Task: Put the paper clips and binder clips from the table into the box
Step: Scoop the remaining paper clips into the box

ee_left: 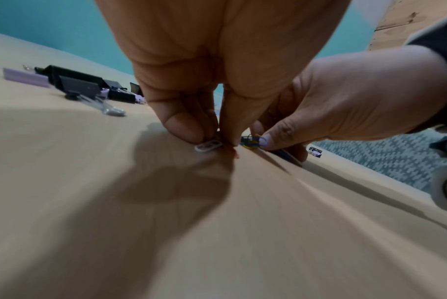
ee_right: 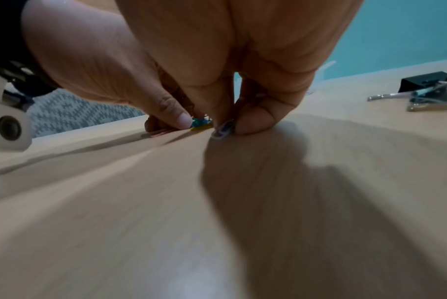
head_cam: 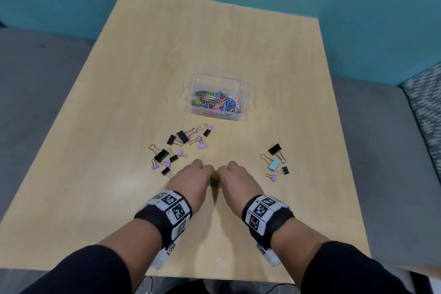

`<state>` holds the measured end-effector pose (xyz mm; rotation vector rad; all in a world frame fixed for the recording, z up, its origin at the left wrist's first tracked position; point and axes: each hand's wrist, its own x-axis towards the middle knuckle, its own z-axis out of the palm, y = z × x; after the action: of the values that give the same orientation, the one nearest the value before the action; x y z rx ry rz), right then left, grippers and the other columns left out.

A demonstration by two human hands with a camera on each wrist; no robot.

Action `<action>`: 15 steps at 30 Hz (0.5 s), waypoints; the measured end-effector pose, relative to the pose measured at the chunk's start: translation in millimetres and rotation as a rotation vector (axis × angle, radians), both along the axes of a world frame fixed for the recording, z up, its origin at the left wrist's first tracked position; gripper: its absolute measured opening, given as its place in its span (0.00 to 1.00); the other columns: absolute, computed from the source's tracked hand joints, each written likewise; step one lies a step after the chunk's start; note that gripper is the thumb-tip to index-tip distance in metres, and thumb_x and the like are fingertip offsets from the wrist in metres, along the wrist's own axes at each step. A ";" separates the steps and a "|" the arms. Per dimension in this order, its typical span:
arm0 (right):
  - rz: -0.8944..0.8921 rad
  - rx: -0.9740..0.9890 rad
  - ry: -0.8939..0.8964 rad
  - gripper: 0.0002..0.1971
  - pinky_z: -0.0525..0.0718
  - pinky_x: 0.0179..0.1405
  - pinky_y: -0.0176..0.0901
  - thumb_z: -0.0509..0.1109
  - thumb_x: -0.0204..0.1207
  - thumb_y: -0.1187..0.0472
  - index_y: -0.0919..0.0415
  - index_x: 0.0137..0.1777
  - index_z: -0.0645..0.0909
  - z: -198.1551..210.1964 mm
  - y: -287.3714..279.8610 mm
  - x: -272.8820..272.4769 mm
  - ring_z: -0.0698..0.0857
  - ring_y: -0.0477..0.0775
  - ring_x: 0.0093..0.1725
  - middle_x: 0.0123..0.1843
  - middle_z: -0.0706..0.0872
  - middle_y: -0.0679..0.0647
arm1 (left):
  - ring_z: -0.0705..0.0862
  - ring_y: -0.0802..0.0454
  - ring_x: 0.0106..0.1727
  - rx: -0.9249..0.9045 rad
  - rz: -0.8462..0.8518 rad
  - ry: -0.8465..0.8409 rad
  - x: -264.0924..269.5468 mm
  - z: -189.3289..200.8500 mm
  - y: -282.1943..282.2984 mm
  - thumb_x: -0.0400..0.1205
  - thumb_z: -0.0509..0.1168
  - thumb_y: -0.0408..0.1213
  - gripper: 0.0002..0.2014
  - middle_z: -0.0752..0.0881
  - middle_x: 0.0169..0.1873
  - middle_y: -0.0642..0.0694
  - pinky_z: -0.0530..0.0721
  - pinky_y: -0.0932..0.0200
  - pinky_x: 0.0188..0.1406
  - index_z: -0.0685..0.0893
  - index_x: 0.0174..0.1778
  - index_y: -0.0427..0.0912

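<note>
Near the front middle of the table (head_cam: 119,102), the left hand (head_cam: 191,180) and the right hand (head_cam: 239,180) sit knuckle to knuckle, both curled fingers-down around a small heap of paper clips (head_cam: 215,182) trapped between them. Seen from the left wrist, that hand's thumb and fingertips (ee_left: 184,129) pinch a white paper clip (ee_left: 207,146) against the wood, while the right hand's thumb presses on a blue and yellow tangle just beside it; from the right wrist, the right hand's fingertips (ee_right: 253,121) nip a dark clip lying flat. The box (head_cam: 218,96), clear and already carrying a bed of coloured clips, stands straight ahead of both hands, well beyond them and a little to the right, so the right hand looks slightly nearer to it. Between hands and box, to the left, lies a scatter of black and lilac binder clips (head_cam: 177,148); a smaller group of binder clips (head_cam: 275,161) lies to the right. One pale stray paper clip (head_cam: 219,261) rests behind the wrists, near the table's front edge. My guess is the gathered heap gets lifted forward next, and thin flat clips may slip out.
</note>
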<state>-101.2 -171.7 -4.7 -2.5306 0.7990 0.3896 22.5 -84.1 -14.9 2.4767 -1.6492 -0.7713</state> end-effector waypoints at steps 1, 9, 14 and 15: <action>0.026 0.000 0.011 0.15 0.75 0.41 0.48 0.61 0.71 0.75 0.59 0.54 0.74 1.9 -1.1 0.4 0.73 0.57 0.45 0.52 0.74 0.57 | 0.70 0.50 0.32 0.012 -0.010 -0.008 0.4 0.2 -0.5 0.76 0.62 0.28 0.10 0.67 0.39 0.50 0.69 0.55 0.28 0.73 0.47 0.48; -0.028 0.028 0.076 0.07 0.64 0.27 0.45 0.59 0.75 0.70 0.57 0.41 0.68 10.0 -10.8 5.9 0.70 0.58 0.35 0.43 0.70 0.55 | 0.75 0.46 0.33 0.077 0.003 -0.006 7.5 1.9 -5.9 0.77 0.61 0.28 0.12 0.71 0.37 0.47 0.71 0.54 0.29 0.65 0.36 0.47; -0.276 0.130 0.001 0.05 0.69 0.28 0.43 0.60 0.72 0.71 0.61 0.38 0.73 13.0 -15.0 -2.6 0.72 0.56 0.31 0.46 0.72 0.56 | 0.78 0.46 0.34 0.075 0.046 0.039 14.7 -0.5 -3.1 0.75 0.62 0.29 0.09 0.75 0.35 0.48 0.72 0.56 0.28 0.71 0.35 0.45; -0.319 0.147 0.009 0.06 0.67 0.27 0.43 0.59 0.72 0.71 0.61 0.38 0.73 12.7 -12.0 -3.7 0.71 0.55 0.30 0.47 0.71 0.55 | 0.78 0.46 0.34 0.071 0.047 0.040 14.9 -0.3 -1.8 0.76 0.61 0.29 0.08 0.75 0.35 0.48 0.71 0.56 0.28 0.71 0.35 0.45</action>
<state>-104.9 -183.8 8.0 -2.2197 1.1130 0.3390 37.4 -85.8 -15.2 2.5196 -1.5717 -0.8825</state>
